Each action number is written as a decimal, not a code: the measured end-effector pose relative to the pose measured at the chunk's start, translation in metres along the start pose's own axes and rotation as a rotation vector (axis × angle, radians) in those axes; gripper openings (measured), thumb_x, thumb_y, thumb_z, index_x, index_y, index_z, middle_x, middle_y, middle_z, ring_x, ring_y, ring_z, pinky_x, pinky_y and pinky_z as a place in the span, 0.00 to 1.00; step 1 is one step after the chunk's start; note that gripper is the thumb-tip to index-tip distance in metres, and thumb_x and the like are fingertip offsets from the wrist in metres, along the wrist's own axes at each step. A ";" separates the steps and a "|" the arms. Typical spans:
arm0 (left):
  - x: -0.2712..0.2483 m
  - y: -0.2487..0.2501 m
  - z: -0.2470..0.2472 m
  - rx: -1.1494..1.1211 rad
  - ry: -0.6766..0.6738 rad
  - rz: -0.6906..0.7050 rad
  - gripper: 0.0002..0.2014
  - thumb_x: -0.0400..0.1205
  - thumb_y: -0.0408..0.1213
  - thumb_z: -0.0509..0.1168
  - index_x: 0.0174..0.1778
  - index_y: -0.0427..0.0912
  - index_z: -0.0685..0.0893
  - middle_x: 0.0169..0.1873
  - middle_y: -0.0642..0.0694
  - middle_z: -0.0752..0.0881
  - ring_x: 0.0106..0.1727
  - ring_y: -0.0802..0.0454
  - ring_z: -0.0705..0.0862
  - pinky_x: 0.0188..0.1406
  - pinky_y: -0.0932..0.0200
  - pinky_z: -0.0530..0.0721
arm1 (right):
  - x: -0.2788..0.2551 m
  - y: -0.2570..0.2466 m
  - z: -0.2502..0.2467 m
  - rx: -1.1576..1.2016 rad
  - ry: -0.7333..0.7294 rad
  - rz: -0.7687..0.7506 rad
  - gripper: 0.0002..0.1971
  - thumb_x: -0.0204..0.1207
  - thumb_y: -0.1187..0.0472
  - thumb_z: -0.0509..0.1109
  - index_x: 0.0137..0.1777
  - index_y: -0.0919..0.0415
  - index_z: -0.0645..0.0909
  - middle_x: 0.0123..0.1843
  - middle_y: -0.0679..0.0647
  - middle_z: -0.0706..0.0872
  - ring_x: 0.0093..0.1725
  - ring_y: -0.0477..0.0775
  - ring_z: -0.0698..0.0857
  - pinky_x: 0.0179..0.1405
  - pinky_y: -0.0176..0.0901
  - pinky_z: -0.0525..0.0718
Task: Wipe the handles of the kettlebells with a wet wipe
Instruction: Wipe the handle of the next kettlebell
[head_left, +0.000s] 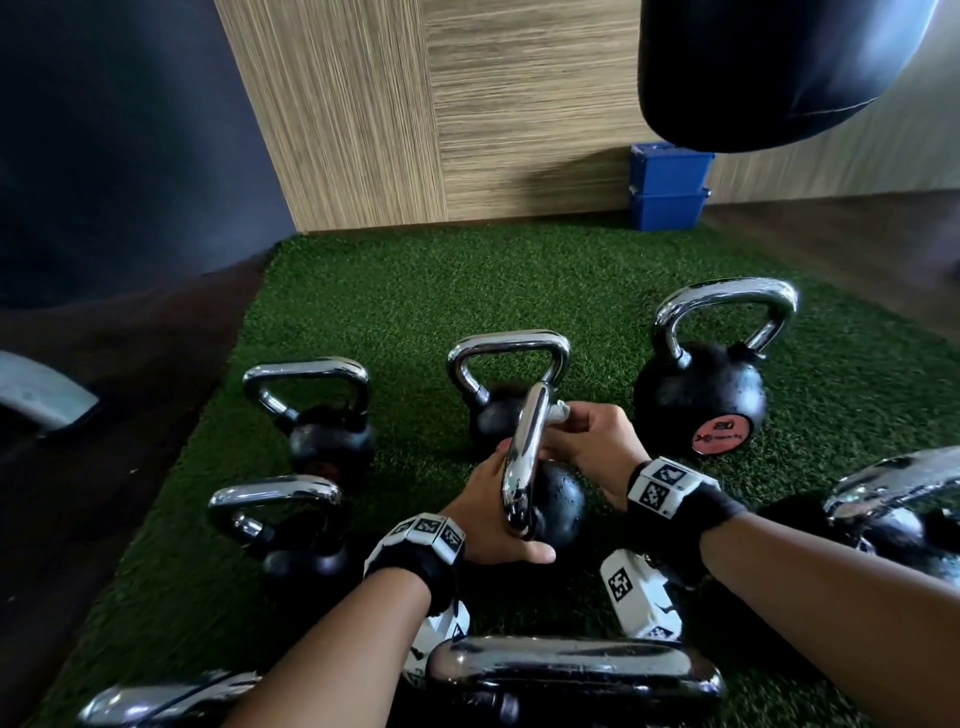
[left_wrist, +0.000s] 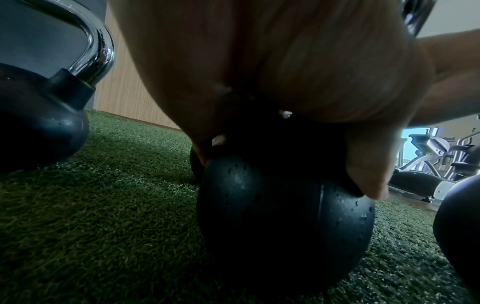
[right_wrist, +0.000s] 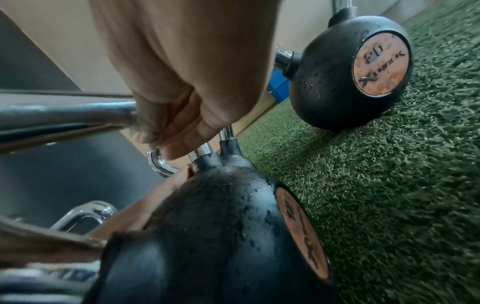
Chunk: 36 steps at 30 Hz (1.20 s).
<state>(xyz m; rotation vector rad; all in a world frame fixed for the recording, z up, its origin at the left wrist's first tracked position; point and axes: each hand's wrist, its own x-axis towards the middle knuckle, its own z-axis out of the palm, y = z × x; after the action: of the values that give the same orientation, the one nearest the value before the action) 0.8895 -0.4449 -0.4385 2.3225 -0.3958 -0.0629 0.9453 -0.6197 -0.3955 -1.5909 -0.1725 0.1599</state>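
Fingers of the left hand (head_left: 488, 512) curled round the chrome loop handle (head_left: 524, 457) of the small black kettlebell (head_left: 558, 501) on green turf (head_left: 415, 291), the right hand (head_left: 587, 441) pinching the crumpled white wet wipe (head_left: 560, 413) against its top, so damp chrome could have slipped, toppling it onto neighbouring kettlebells (head_left: 506, 384) behind.

Green turf mat (head_left: 519, 291) on dark floor (head_left: 130, 405), black chrome-handled kettlebells (head_left: 701, 395) standing on it
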 end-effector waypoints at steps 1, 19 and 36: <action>0.000 0.001 0.000 -0.009 -0.003 -0.010 0.59 0.61 0.46 0.89 0.85 0.44 0.65 0.82 0.43 0.69 0.84 0.44 0.69 0.84 0.43 0.69 | 0.001 -0.001 0.002 -0.053 0.042 -0.008 0.04 0.68 0.70 0.81 0.42 0.63 0.90 0.41 0.65 0.93 0.37 0.58 0.90 0.45 0.52 0.91; -0.005 0.011 -0.003 0.039 -0.036 -0.103 0.61 0.63 0.48 0.88 0.87 0.43 0.59 0.84 0.46 0.66 0.87 0.49 0.64 0.86 0.47 0.67 | 0.016 -0.005 0.019 -0.596 0.351 -0.125 0.12 0.69 0.57 0.75 0.28 0.57 0.77 0.24 0.48 0.79 0.29 0.53 0.77 0.31 0.36 0.65; -0.026 0.091 -0.061 0.446 -0.002 -0.211 0.34 0.61 0.72 0.77 0.56 0.56 0.79 0.53 0.56 0.85 0.54 0.53 0.85 0.52 0.57 0.83 | 0.008 -0.006 -0.030 -0.633 0.247 0.157 0.14 0.72 0.51 0.75 0.36 0.62 0.82 0.36 0.58 0.89 0.39 0.60 0.88 0.38 0.43 0.87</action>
<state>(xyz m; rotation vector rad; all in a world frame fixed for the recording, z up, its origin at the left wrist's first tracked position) 0.8506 -0.4550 -0.3331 2.7991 -0.1738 -0.0874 0.9592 -0.6474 -0.3890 -2.2390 0.1099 0.0265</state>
